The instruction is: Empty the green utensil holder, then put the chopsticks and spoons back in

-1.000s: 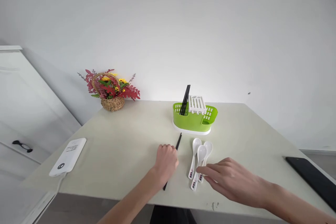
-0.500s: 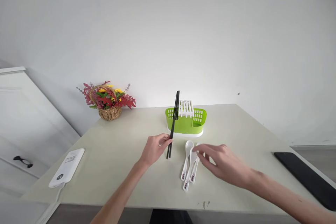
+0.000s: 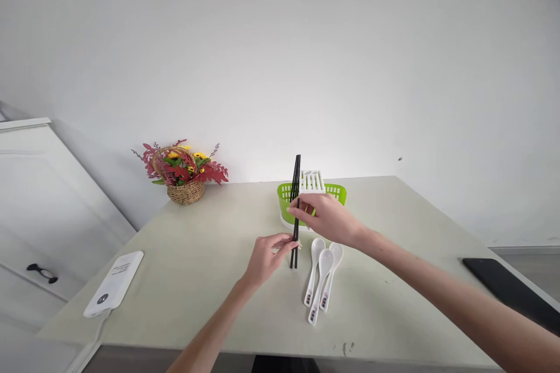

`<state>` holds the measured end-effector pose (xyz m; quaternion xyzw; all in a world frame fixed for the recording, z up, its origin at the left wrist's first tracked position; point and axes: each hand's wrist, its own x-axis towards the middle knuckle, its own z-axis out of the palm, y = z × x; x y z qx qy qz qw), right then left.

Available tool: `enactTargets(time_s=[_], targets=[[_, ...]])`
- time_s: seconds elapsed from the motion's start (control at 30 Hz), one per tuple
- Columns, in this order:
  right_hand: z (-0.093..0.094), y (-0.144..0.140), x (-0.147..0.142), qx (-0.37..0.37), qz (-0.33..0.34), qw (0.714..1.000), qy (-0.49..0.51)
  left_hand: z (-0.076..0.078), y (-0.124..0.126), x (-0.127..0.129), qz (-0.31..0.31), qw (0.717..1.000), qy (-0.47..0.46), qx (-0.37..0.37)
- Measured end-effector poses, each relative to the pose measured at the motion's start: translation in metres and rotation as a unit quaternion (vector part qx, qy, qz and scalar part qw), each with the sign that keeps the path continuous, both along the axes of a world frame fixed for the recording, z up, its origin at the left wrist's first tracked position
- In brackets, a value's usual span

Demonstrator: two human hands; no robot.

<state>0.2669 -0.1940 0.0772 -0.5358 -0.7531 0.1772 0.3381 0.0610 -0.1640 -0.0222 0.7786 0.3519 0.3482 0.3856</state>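
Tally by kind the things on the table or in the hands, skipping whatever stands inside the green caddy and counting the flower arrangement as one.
White spoons: 3
Held black chopsticks: 2
Green caddy: 1
Flower basket: 1
White corded device: 1
Black flat device: 1
Total: 9
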Motion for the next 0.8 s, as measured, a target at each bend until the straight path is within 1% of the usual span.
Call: enactTargets(time_s=[0.1,0.23,0.33,0.5,0.63,0.7,0.8], targets=[[-0.007,0.001,-0.003,0.003,0.000,1.000,0.000,-0.009,0.002,-0.001,0.002,1.000,-0.018,-0.015],[-0.016,0.003,-0.003,0.012,0.016,0.999,0.030,-0.024,0.005,-0.004,-0.005,0.999,-0.034,-0.041],[-0.019,0.004,-0.002,0.015,0.016,0.999,0.045,-0.030,0.007,-0.005,-0.004,0.997,-0.037,-0.062],[-0.019,0.004,-0.006,0.015,0.020,0.998,0.050,-0.030,0.006,-0.005,-0.007,0.995,-0.054,-0.080],[-0.028,0.003,-0.011,0.076,0.011,0.996,0.050,-0.028,0.003,-0.006,-0.002,0.995,-0.062,-0.075],[-0.034,0.004,-0.012,0.097,0.014,0.994,0.049,-0.024,0.003,-0.007,0.001,0.996,-0.046,-0.070],[-0.037,0.007,-0.012,0.097,0.029,0.994,0.051,-0.014,0.003,-0.005,0.002,0.998,-0.016,-0.062]])
